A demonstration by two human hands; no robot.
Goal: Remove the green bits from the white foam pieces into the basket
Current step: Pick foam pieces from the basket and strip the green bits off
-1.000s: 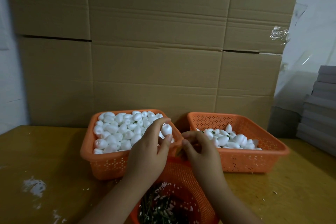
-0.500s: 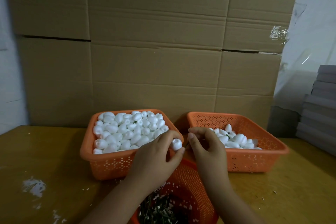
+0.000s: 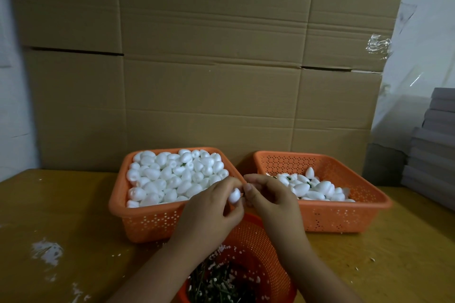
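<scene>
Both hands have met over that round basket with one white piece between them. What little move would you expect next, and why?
Probably the right hand pulls the green bit out of the white foam piece that the left hand holds, then lets it fall. The fingertips meet at the piece, right above the round basket already holding green bits.

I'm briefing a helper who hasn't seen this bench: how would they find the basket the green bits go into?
Start at the wall of cardboard boxes and drop to the yellow table. Two square orange baskets sit side by side holding white foam pieces. The round orange basket lies nearest the person, under both hands, and alone holds dark green bits.
</scene>
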